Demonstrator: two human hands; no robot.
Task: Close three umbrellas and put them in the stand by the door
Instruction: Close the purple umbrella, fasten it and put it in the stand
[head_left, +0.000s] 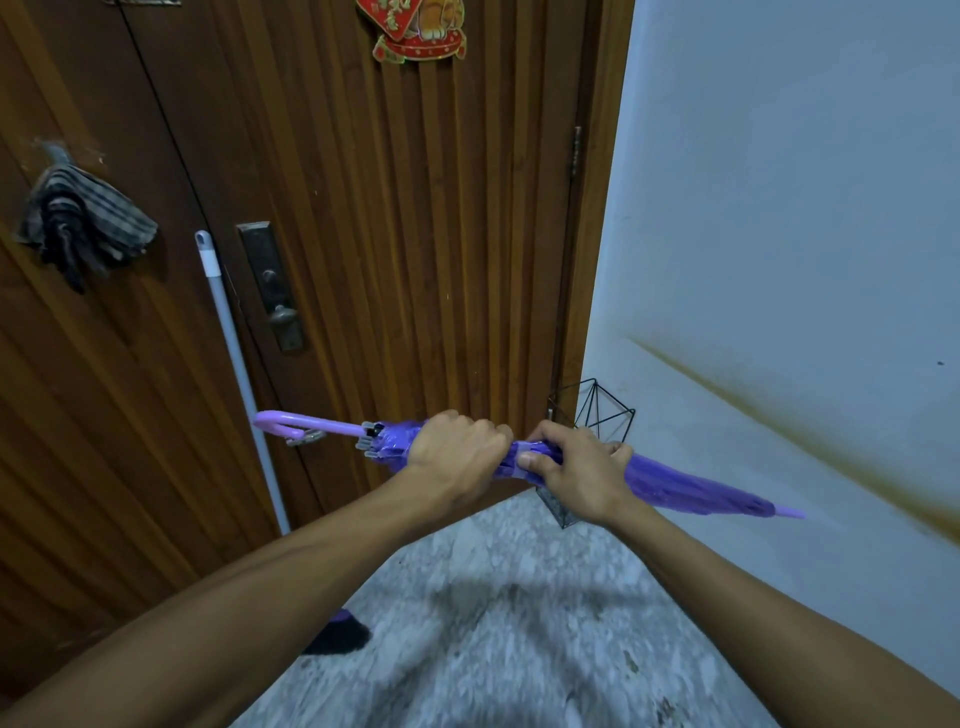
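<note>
I hold a folded purple umbrella (691, 483) almost level in front of the door. Its lilac hooked handle (283, 422) points left and its tip (789, 513) points right towards the wall. My left hand (457, 452) grips the bunched canopy near the handle end. My right hand (576, 470) grips the canopy at its middle, thumb on the strap band. A black wire umbrella stand (597, 410) sits in the corner between door and wall, partly hidden behind my right hand.
A brown wooden door (405, 234) with a lock plate (272, 286) fills the back. A white broom pole (236, 364) leans against it, with dark bristles (337, 636) on the speckled floor. A checked cloth (83, 221) hangs at the left. A white wall (805, 234) stands at the right.
</note>
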